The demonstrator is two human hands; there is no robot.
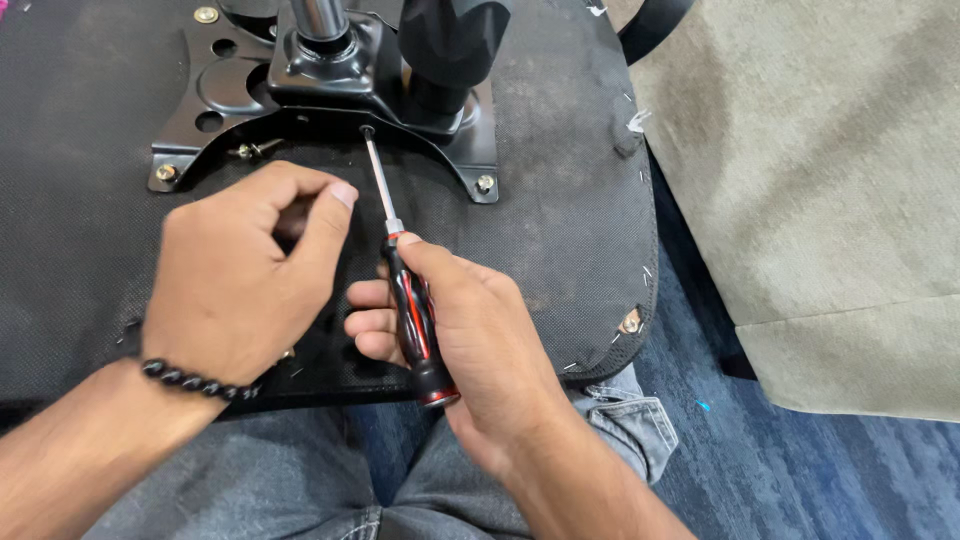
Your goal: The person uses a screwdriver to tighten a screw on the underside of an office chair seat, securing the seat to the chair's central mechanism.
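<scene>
Gripping a red-and-black screwdriver point(412, 318), the right hand point(470, 340) has its fingers wrapped tight round the handle, thumb laid along the top near the metal collar. Ahead of that grip the thin shaft runs up and slightly left to its tip, which sits at the lower edge of the black metal chair mounting plate point(215, 85), just below the gas-lift column point(318, 22); whether the tip is seated in a screw head there is hard to tell, the spot is dark and small. To the left of the grip, close but apart, the left hand point(235, 275) is curled with thumb and forefinger drawn together, possibly pinching something small, though nothing shows between them. It wears a dark beaded bracelet point(195, 382). Both hands rest over the black fabric underside of the seat point(560, 180), which lies across the person's lap in grey jeans point(620, 425). A brass-coloured bolt point(485, 184) sits at the plate corner, up and right of the grip. Risks as judged: the tip could skid off the plate edge and tear the fabric, since the shaft comes in at a shallow angle; the seat could shift on the lap under push; any small part in the left fingers could drop to the blue carpet point(800, 470).
</scene>
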